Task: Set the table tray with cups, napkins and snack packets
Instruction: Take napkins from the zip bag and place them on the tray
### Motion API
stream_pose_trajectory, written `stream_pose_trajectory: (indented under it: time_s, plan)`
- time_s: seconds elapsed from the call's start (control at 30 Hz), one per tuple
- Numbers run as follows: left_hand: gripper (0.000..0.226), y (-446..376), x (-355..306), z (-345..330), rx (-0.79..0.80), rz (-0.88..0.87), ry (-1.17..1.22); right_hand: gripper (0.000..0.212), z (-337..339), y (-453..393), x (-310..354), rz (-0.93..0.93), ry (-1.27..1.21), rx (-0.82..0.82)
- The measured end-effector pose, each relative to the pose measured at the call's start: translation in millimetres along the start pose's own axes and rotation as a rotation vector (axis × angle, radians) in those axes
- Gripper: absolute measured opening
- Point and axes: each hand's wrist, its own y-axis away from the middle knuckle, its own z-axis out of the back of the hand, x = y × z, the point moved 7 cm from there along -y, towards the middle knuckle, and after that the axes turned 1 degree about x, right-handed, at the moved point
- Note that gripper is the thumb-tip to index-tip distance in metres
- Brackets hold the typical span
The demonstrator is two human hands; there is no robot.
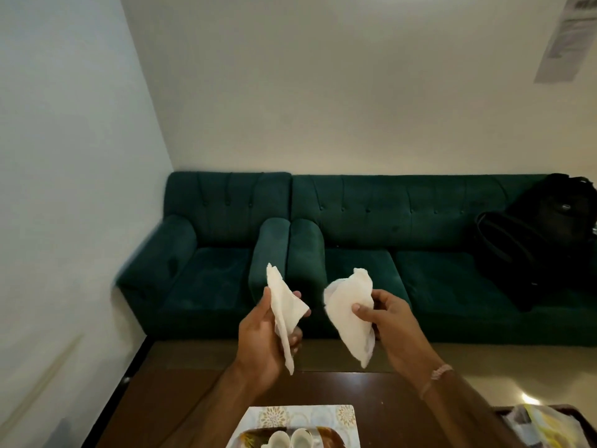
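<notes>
White paper napkins, one per hand: left hand [263, 337] pinches a napkin [284, 313], right hand [392, 321] pinches another [347, 313], above the table [181, 392]. Cups [290, 439] already on tray [336, 415]. Napkins and snack packets not yet placed.

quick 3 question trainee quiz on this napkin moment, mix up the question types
1. True or false: each hand holds its own white paper napkin.
2. Where do the two small white cups stand? A) on the green sofa B) on the patterned tray at the bottom edge C) on the floor
3. Fill in: a black ____ lies on the dark green sofa at the right.

Key
1. True: the left hand holds one white paper napkin, the right hand another napkin.
2. B, the patterned tray on the brown wooden table.
3. Bag: the black bag.
</notes>
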Motion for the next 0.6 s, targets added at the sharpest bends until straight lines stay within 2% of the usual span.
stream_pose_trajectory:
  time_s: [0.13, 0.27, 0.4, 0.47, 0.53, 0.6]
  plan:
    - [0.074, -1.3, -4.7, -7.4, 0.002, 0.047, 0.12, 0.019, 6.3, -0.7, 20.7, 0.165, 0.329, -0.203]
    - [0.064, -4.3, -5.4, -12.3, -0.095, -0.005, 0.148, 0.032, -20.0, 16.9, 53.8, 0.428, 0.543, -0.284]
    - [0.056, -5.3, 10.8, -28.3, -0.101, 0.053, 0.3, 0.032, -67.1, 44.5, 71.3, 0.721, 0.789, -0.337]
    - [0.06, -4.0, 16.1, -33.8, -0.123, 0.017, 0.35, 0.033, -92.6, 48.9, 64.2, 0.727, 0.869, -0.239]
    - [0.072, -3.7, 23.3, -37.9, -0.115, 0.001, 0.423, 0.039, -110.5, 42.1, 45.8, 0.631, 0.978, -0.13]
    - [0.066, -4.6, 27.2, -36.3, -0.128, 0.008, 0.431, 0.042, -113.2, 33.8, 32.8, 0.553, 1.028, -0.095]
